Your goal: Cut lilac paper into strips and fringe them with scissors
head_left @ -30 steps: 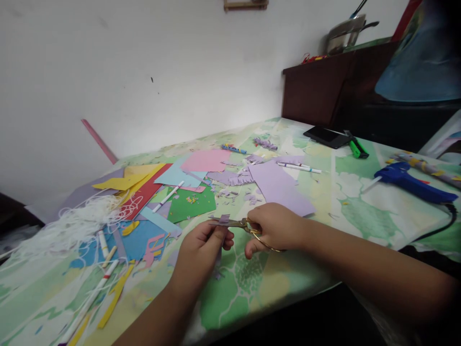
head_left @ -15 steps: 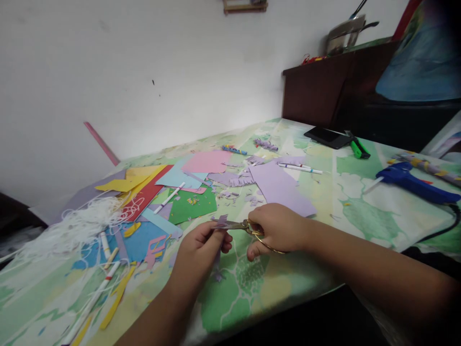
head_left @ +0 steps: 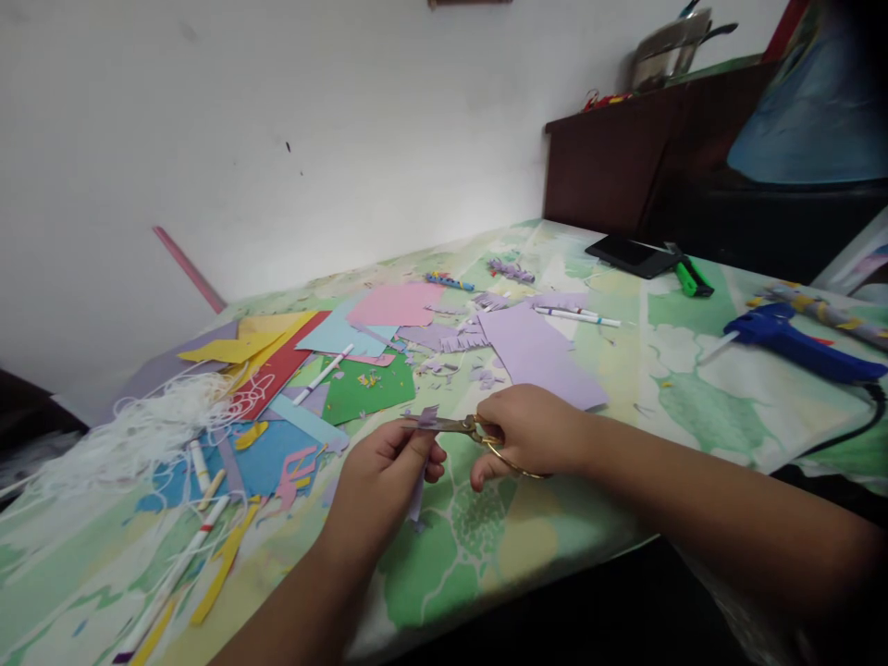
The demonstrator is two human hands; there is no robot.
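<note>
My right hand [head_left: 524, 433] grips gold-handled scissors [head_left: 450, 425], their blades pointing left across a narrow strip of purple paper [head_left: 428, 417]. That strip is pinched between thumb and fingers of my left hand [head_left: 392, 462], and its lower end hangs below the fingers. Beyond my hands lie a larger purple sheet [head_left: 541, 351], a fringed purple piece [head_left: 463, 341] and many small purple scraps [head_left: 486, 376]. A green sheet [head_left: 367, 393] sprinkled with tiny bits is just past my left hand.
Left lie tangled white string [head_left: 166, 407], a blue sheet [head_left: 267, 467], a red sheet [head_left: 291, 356] and yellow strips. White markers [head_left: 575, 317] are scattered about. To the right are a blue glue gun [head_left: 797, 342], a black phone [head_left: 631, 256] and a green cutter [head_left: 694, 277].
The whole view has shifted slightly, so the table things appear a little higher. Both hands keep nearly the same place, the scissors still at the purple strip.
</note>
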